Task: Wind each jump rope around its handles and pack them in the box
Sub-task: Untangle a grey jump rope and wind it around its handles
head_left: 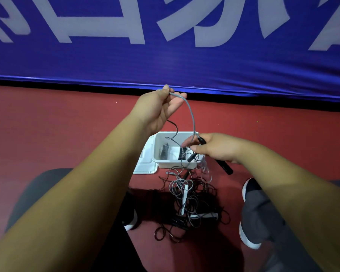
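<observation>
Above the red floor (67,134), the left hand (161,108) pinches the grey rope (191,114) high; the right hand (214,148) clamps black handles (225,166).

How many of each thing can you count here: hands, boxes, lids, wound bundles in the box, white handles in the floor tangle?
Hands: 2, left hand pinching the grey rope, right hand gripping a black handle
White box: 1
Lid beside it: 1
Wound bundles in the box: 2, grey bundle and black bundle
White handles in the floor tangle: 2
Total: 8
</observation>
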The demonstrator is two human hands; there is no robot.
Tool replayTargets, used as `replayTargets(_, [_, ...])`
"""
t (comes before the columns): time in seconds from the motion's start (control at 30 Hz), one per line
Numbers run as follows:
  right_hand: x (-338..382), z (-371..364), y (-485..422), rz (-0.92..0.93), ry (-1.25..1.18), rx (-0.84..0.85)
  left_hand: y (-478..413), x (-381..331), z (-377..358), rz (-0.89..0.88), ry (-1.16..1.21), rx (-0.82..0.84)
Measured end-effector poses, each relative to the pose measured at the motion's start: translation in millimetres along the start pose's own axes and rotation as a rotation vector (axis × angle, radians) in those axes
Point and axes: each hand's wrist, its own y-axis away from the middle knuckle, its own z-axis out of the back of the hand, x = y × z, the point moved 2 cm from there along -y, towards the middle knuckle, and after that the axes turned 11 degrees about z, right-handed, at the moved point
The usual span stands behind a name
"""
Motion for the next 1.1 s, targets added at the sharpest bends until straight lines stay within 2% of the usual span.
replayTargets(0.13, [9.3, -2.6, -0.4, 0.053, -0.157, -0.073, -8.8, -5.1, 8.5, -0.055, 0.147, -0.028])
replayTargets(0.27, [31.3, 2.0, 4.9, 0.063, -0.475, -0.171, -18.7, -0.8, 21.2, 0.014, 0.008, -0.085])
replayTargets(0.33, [41.9, 6.7, 8.9, 0.058, -0.615, -0.233, -16.0, 8.1, 22.4, 0.106, -0.243, -0.131])
replayTargets(0.43, [50.2, 13.2, 11.5, 0.048, -0.745, -0.328, -7.8, 30.0, 22.5, 0.289, -0.79, -0.142])
replayTargets(0.5, [48.8, 17.4, 10.3, 0.032, -0.803, -0.397, 0.4, 45.8, 21.1, 0.46, -1.076, -0.041])
replayTargets(0.57, [44.1, 21.7, 8.3, 0.014, -0.837, -0.476, 6.9, 57.4, 18.0, 0.568, -1.198, 0.067])
replayTargets(0.77, [25.6, 34.0, 3.0, -0.017, -0.88, -0.649, 8.4, 66.5, 5.4, 0.553, -1.14, 0.273])
replayTargets(0.93, [8.8, 36.6, 0.3, -0.107, -0.837, -0.662, 6.7, 59.8, 4.9, 0.489, -1.025, 0.343])
replayTargets(1.1, [3.1, 34.8, -2.1, -0.134, -0.861, -0.674, 8.9, 60.2, 0.5, 0.473, -1.066, 0.359])
